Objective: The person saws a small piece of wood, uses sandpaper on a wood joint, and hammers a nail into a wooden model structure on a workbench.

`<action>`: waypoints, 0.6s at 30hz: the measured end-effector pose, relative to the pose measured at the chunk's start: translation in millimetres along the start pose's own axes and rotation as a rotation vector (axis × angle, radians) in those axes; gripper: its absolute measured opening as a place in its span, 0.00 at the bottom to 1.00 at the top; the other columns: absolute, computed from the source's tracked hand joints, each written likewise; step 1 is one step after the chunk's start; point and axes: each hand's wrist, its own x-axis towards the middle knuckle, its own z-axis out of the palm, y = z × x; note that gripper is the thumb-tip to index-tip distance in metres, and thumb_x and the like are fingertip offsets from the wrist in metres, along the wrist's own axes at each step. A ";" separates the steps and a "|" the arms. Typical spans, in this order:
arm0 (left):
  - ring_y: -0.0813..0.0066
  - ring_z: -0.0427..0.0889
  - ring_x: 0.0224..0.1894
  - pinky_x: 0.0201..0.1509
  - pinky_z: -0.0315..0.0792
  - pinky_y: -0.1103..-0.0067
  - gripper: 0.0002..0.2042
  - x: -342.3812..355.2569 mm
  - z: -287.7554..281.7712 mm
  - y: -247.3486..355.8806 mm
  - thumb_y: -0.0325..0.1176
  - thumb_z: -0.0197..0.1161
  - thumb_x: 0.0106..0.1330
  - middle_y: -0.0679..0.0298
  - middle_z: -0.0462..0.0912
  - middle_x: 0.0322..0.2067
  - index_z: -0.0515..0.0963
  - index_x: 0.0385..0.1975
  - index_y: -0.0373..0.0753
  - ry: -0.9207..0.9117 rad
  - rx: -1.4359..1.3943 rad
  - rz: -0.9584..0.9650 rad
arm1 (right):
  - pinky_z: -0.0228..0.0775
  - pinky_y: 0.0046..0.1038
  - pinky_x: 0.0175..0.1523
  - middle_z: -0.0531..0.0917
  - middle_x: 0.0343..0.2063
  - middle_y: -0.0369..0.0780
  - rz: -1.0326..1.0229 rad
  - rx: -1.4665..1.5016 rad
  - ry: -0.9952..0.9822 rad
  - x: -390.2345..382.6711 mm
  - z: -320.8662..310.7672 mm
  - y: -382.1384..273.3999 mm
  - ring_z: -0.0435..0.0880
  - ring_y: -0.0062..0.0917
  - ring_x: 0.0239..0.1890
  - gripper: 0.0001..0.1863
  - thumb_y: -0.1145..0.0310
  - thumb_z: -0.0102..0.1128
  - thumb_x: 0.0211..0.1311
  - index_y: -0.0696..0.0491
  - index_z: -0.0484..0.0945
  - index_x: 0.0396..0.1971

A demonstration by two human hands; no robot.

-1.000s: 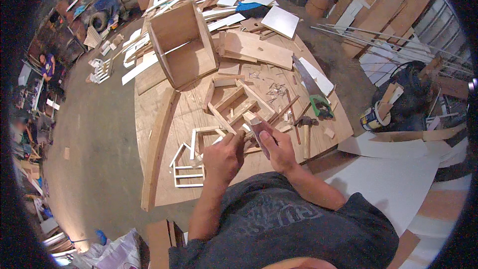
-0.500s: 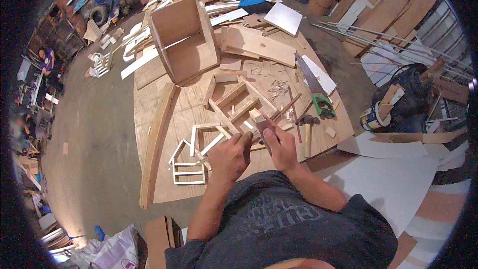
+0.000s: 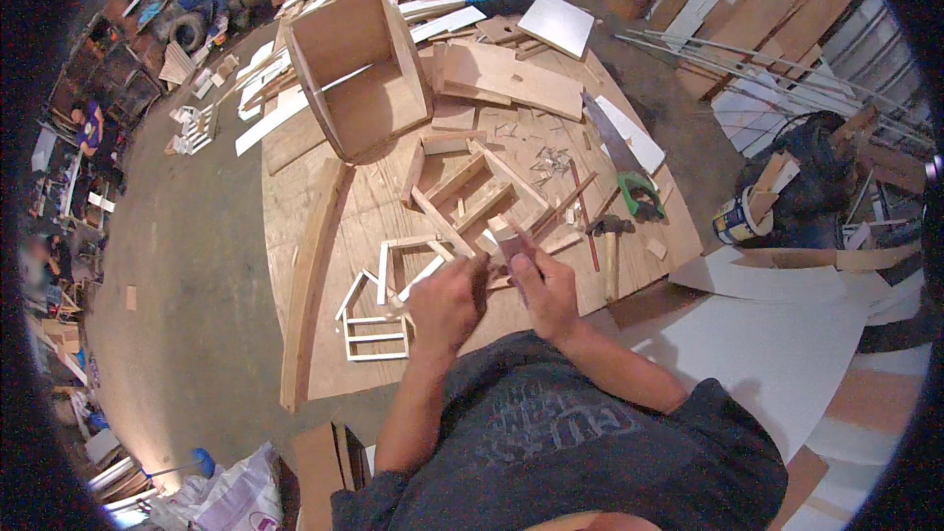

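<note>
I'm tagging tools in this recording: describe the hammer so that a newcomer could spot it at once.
On the big plywood tabletop, look just to the right of the person's right hand. The hammer lies there, pale handle toward the near edge. Its small dark head sets it apart from the green-handled handsaw beyond it.

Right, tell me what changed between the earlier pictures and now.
Only slight movement shows: since half a second ago, the left hand and right hand have both drifted a little left over the table, close to where they were a second ago. The right hand keeps its grip on the wooden piece; nothing was visibly picked up or let go. The saw, hammer and open wooden box stayed put.
</note>
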 end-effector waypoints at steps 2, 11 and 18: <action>0.53 0.88 0.29 0.31 0.79 0.62 0.13 -9.6 8.8 -3.6 0.44 0.68 0.69 0.60 0.89 0.34 0.88 0.48 0.50 -0.013 0.022 -0.042 | 0.77 0.26 0.55 0.90 0.49 0.43 -0.003 -0.050 -0.014 0.9 1.5 5.1 0.84 0.18 0.49 0.29 0.58 0.54 0.81 0.59 0.71 0.73; 0.56 0.88 0.30 0.31 0.80 0.61 0.12 -5.2 15.3 -9.1 0.41 0.66 0.69 0.60 0.88 0.34 0.86 0.49 0.50 -0.137 0.097 -0.001 | 0.79 0.31 0.50 0.90 0.39 0.48 -0.153 -0.115 0.065 21.3 11.1 13.9 0.87 0.22 0.40 0.31 0.51 0.54 0.79 0.58 0.74 0.71; 0.52 0.89 0.33 0.35 0.79 0.58 0.15 -6.4 13.2 -12.5 0.48 0.69 0.67 0.61 0.88 0.33 0.87 0.48 0.49 -0.027 0.011 -0.063 | 0.79 0.33 0.52 0.91 0.42 0.48 -0.025 -0.104 0.068 16.9 18.8 1.7 0.88 0.25 0.42 0.30 0.52 0.53 0.80 0.54 0.73 0.73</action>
